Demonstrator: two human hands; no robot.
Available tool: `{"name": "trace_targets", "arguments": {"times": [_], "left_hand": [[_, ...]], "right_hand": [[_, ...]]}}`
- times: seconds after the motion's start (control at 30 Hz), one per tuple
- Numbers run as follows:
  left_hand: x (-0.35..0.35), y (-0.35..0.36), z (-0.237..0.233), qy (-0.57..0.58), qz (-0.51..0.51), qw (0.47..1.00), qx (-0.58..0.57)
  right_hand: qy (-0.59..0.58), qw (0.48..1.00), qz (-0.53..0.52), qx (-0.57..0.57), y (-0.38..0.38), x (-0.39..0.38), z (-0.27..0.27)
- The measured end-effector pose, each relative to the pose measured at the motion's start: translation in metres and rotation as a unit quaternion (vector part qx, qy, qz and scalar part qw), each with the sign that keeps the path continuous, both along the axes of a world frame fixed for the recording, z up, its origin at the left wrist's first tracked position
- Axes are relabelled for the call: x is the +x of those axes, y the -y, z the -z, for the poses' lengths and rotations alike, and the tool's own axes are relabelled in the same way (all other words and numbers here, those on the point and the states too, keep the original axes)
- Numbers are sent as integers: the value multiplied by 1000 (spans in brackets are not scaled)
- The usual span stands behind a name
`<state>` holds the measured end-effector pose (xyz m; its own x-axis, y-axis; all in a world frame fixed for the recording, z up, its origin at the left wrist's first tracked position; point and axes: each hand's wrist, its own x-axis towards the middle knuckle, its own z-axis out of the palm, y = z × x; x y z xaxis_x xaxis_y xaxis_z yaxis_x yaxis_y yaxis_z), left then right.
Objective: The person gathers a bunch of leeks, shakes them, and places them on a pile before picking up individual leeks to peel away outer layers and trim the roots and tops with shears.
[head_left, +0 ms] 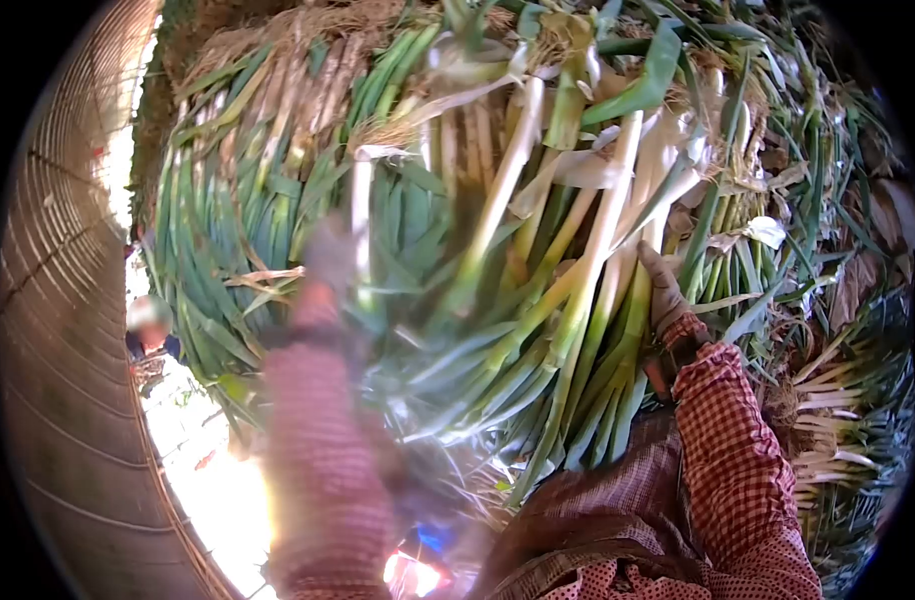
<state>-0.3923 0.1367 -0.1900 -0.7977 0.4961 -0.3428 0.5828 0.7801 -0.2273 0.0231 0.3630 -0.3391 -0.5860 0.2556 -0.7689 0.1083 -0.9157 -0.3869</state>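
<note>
Your gloved right hand (666, 295) lies against pale stalks on the right of the heap, one finger pointing up; whether it grips a stalk cannot be told. Your left hand (328, 262), raised before the green leaves, is too blurred to show its state. The leek pile (498, 200) fills the view. A curved ribbed wall (68, 300) runs down the left. Beside it stands another person (150, 325), small and blurred.

1. Location type: farm polytunnel used for handling a harvested crop.
2. Indicator: arched, ribbed tunnel roof (58, 300) along the left side.
3. Indicator: harvested leeks (498, 250) stacked in bulk, with dry trimmings (878, 230) beside them.
</note>
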Motion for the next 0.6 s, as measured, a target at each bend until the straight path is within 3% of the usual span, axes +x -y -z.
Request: {"name": "trace_targets", "arguments": {"times": [0.03, 0.07, 0.13, 0.17, 0.2, 0.23, 0.3, 0.37, 0.43, 0.47, 0.5, 0.53, 0.57, 0.6], "left_hand": [[48, 21, 12, 117, -101, 969, 193], [75, 25, 16, 74, -188, 973, 112], [111, 43, 17, -9, -122, 975, 186], [121, 50, 11, -41, -78, 972, 216], [128, 53, 5, -73, -32, 965, 249], [131, 59, 0, -62, -4, 973, 221], [116, 86, 2, -65, 127, 990, 23], [91, 91, 1, -66, 183, 969, -153], [52, 54, -35, -77, 244, 937, -239], [29, 35, -64, -164, 398, 894, -122], [8, -14, -97, -104, 231, 961, -112], [-14, -45, -121, -214, 373, 897, -107], [-48, -81, -136, -224, 348, 910, -27], [-35, -134, -162, -391, 300, 865, -89]], "right_hand": [[-35, 999, 0, -3, 1, 1, 8], [-23, 1000, 5, -9, 2, 0, 10], [-24, 999, -13, -47, 1, -1, -8], [-80, 993, 22, -82, 3, -5, -10], [-97, 994, 26, -34, 5, -4, 1], [-86, 996, 18, -27, 3, -5, -2], [-72, 997, 8, 0, 0, -6, -7], [-62, 997, 7, 36, 0, -7, -6], [-51, 999, 13, 5, 0, -4, -2], [-48, 999, 14, -11, 2, -4, -1], [-52, 998, 19, -24, 2, -5, -9], [-51, 998, 27, -11, 3, -7, -15], [-41, 999, 24, -19, 3, -7, -17], [-30, 999, 22, -26, 3, -7, -17]]}}
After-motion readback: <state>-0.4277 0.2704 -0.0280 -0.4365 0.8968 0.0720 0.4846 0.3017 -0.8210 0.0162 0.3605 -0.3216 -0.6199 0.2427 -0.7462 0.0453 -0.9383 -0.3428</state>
